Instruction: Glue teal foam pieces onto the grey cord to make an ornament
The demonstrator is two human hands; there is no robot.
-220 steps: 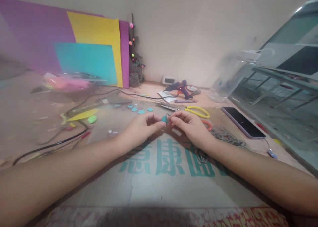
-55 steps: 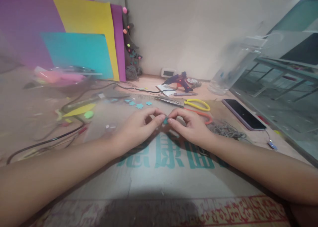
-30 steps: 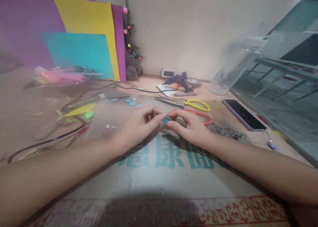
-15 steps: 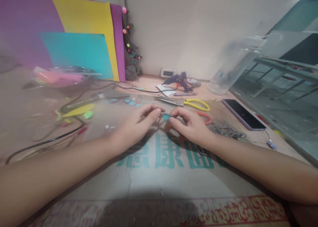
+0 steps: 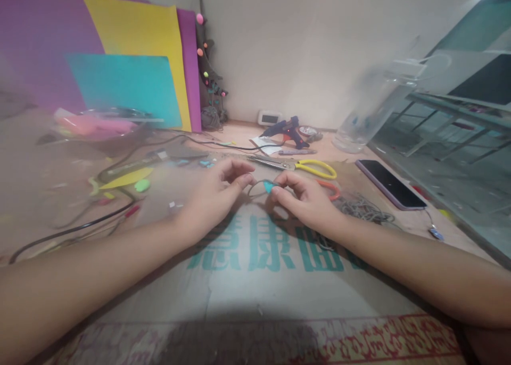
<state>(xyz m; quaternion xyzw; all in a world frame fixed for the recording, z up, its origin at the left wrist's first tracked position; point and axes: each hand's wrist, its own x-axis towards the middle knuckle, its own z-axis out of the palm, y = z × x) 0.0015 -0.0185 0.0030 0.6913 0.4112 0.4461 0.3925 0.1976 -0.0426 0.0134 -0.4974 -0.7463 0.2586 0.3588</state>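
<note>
Between the thumb and index finger of my right hand (image 5: 301, 197) is a small teal piece (image 5: 268, 187), which looks like a cut scrap of foam or paper. A thin grey cord (image 5: 255, 186) arcs from that piece towards my left hand (image 5: 223, 192). The left thumb and fingers are curled together at the cord's other side; their exact hold on it is partly hidden. Just behind the hands lie yellow-handled scissors (image 5: 317, 168), with an orange handle (image 5: 329, 189) by my right knuckles. A tangle of grey cord (image 5: 365, 210) rests beside my right wrist.
A dark blue glue gun (image 5: 289, 132) lies at the back near a small white device (image 5: 269, 117). On the right are a phone (image 5: 391, 184) and a clear plastic jug (image 5: 361, 109). Coloured sheets (image 5: 128, 88) lean at back left; a black cable (image 5: 75, 225) crosses the left side.
My left hand has drawn slightly left, away from the teal piece, and more of the curved grey cord shows between the hands. My right hand stays in place holding the piece.
</note>
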